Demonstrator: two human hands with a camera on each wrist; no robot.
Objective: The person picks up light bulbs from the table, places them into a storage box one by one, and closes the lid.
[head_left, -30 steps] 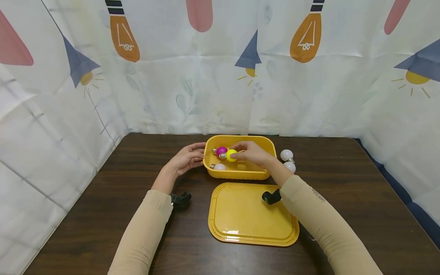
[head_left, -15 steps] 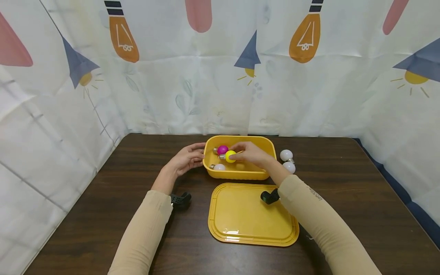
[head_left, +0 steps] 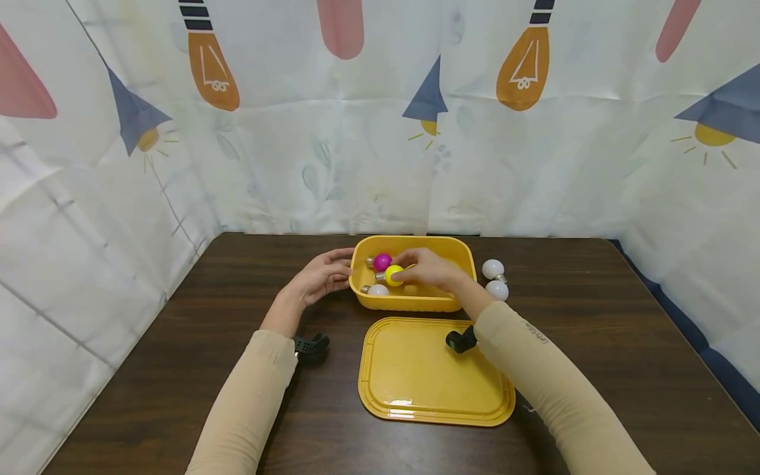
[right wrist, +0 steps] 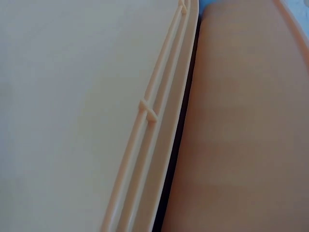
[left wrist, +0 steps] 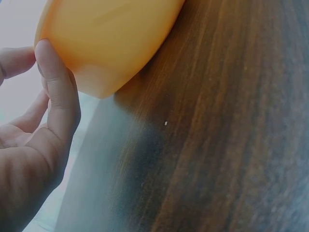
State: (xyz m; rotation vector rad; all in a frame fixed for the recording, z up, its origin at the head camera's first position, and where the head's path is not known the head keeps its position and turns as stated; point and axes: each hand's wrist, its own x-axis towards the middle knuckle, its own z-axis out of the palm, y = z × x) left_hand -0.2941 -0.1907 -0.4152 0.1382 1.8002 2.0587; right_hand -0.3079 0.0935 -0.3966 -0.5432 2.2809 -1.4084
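My right hand (head_left: 424, 269) reaches into the yellow bin (head_left: 410, 303) and pinches a yellow bulb (head_left: 394, 276) by its globe, its metal screw base pointing left. Beside it in the bin lie a magenta bulb (head_left: 382, 262), farther back, and a white bulb (head_left: 377, 290), nearer the front wall. With thumb and fingertips my left hand (head_left: 323, 277) holds the left end of the bin; in the left wrist view, the left hand (left wrist: 53, 111) has its fingertips right at the bin's edge (left wrist: 111, 43). The right wrist view does not show the right hand.
A flat yellow tray or lid (head_left: 427, 376) lies on the dark wooden table (head_left: 594, 343) in front of the bin, under my right forearm. Two white bulbs (head_left: 493, 268) lie right of the bin. A printed white cloth (head_left: 368, 152) hangs behind and at the sides.
My right hand has brought the yellow bulb slightly down and to the left inside the bin, closer to the white bulb. The left hand stays at the bin's end.
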